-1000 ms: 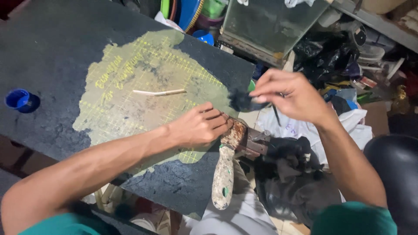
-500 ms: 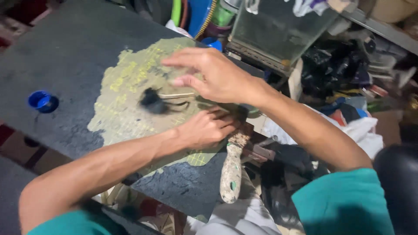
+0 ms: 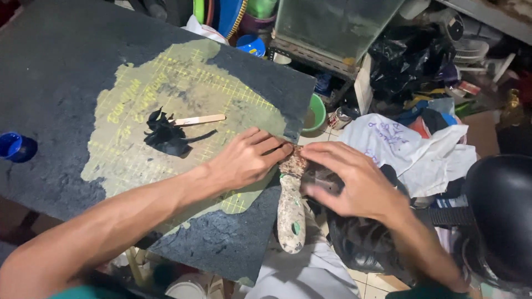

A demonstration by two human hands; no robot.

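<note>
Your left hand [image 3: 246, 160] lies flat with its fingers stretched out and pressed onto the top end of the scraper [image 3: 291, 205], at the near right edge of the board [image 3: 55, 72]. They hold the tool down rather than curl around it. Your right hand [image 3: 354, 182] sits just right of the scraper, fingers bent over something dark at the blade end. You cannot tell from here whether they pinch the blade or only rest on it, because the hand itself covers that spot and the fingertips blur a little.

The scraper's grimy pale handle points toward you and hangs past the board's edge. Its blade is almost wholly hidden under both hands.

On the board, left of the scraper, a flat wooden stick [image 3: 199, 119] lies on the worn yellowish patch, and its left end touches a crumpled black scrap [image 3: 163, 135]. What that scrap is made of is hard to make out. Far left of the scraper, a small blue cap [image 3: 10, 145] sits at the board's edge, partly cut off by the frame.

Right of the scraper lies a heap of white cloth [image 3: 410, 147], with dark bags beneath your right wrist. A rounded black object [image 3: 499, 216] fills the lower right corner, cut off by the frame.
</note>
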